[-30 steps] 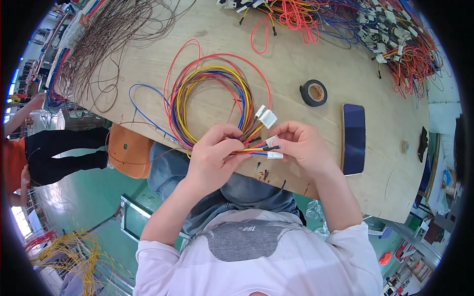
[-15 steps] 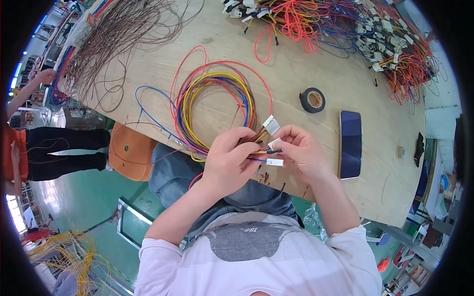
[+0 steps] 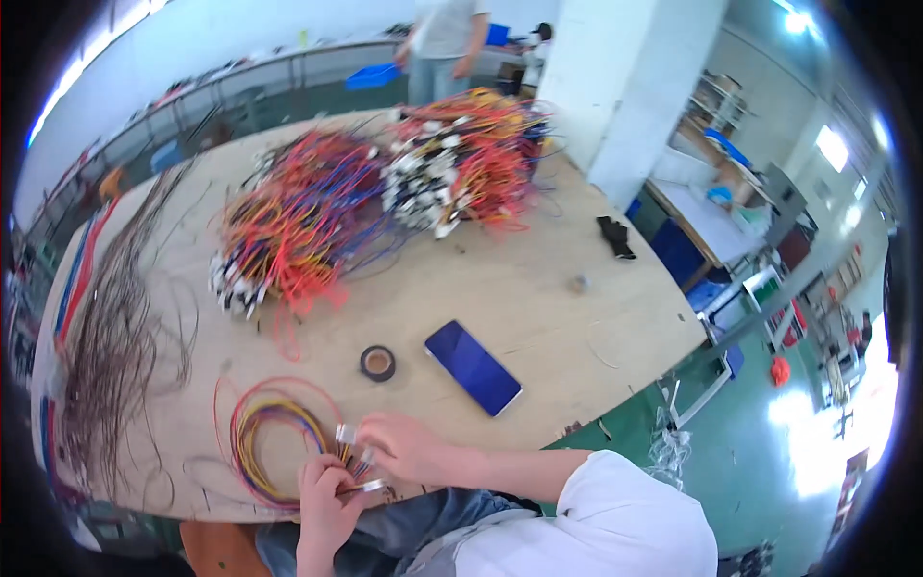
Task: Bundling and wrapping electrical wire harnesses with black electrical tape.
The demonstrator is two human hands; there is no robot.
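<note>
A coiled wire harness [image 3: 240, 440] of yellow, red, blue and brown wires lies at the table's near edge. My left hand [image 3: 327, 492] is closed round its wires just right of the coil, with a white connector [image 3: 370, 487] sticking out past the fingers. My right hand [image 3: 409, 450] reaches in from the right, its fingers bent together at the white connectors on the wire ends. Another white connector [image 3: 346, 434] shows by its fingertips. Motion blur hides exactly which connector the right fingers pinch.
Large heaps of harnesses [image 3: 298, 221] with white connectors lie across the table's far side. Brown loose wires [image 3: 106, 337] spread along the left. Black tape [image 3: 378, 363], a phone [image 3: 473, 367] and a black glove-like item [image 3: 616, 238] lie on the table. A person [image 3: 447, 48] stands beyond it.
The view has swung up and to the right, bringing the far room and pillar in. Both hands stay at the harness's connector end, the right still close to the left.
</note>
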